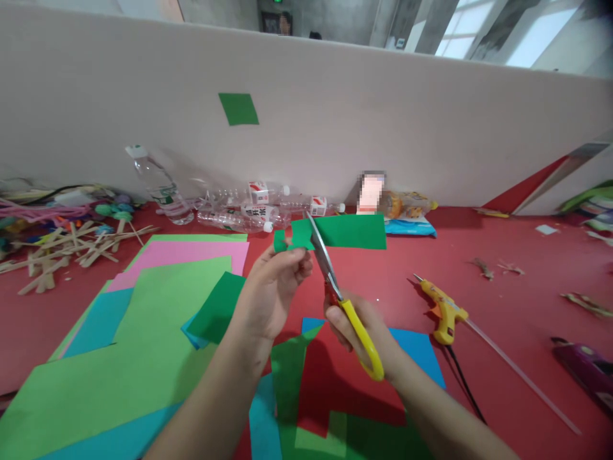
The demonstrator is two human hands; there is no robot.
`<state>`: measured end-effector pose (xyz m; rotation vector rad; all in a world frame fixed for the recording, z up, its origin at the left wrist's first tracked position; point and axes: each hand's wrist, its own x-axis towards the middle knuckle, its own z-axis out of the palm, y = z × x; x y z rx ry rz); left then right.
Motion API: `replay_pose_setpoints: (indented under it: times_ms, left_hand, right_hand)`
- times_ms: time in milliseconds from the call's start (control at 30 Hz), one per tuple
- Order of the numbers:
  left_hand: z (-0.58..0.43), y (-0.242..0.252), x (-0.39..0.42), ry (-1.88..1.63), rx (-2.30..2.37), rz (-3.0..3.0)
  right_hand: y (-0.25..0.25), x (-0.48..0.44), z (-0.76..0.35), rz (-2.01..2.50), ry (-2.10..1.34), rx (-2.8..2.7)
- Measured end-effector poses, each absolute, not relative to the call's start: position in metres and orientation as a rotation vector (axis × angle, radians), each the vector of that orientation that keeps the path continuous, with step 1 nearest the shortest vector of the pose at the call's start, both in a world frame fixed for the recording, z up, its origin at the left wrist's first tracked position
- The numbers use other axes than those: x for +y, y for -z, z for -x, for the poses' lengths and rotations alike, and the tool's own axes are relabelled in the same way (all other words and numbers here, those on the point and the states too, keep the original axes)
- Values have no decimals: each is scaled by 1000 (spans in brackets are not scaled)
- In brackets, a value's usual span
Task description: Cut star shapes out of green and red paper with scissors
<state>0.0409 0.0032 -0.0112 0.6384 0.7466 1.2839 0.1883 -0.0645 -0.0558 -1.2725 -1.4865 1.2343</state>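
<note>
My left hand (272,287) is closed, pinching the left end of a dark green paper strip (352,231) held up above the red table (527,300). My right hand (357,332) grips yellow-handled scissors (335,291) whose blades point up and cut into the strip just right of my left fingers. The strip's left end has small notched tabs. Below my hands lie sheets of coloured paper (158,306) in light green, pink, blue and red.
A yellow glue gun (443,310) with a clear stick lies right of my hands. Several plastic bottles (239,211) lie along the beige partition, which bears a green paper square (238,108). Wooden sticks and pipe cleaners (62,249) are piled at left. A purple tool (587,367) sits far right.
</note>
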Motion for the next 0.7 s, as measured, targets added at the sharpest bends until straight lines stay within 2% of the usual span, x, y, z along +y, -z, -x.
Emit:
replay_pose_setpoints:
  times_ms: [233,433,700]
  left_hand:
    - [-34,5,4,-1554,881,-826]
    - [-24,-2,5,-1498,867,-957]
    - [-17,-7,7,-1339,851,-919]
  right_hand:
    - [56,-66,-190,1219,-1357,-1557]
    - [51,-67,-194,1196,-1435,-1598]
    - [51,-67,-198,1228,-1371,-1650]
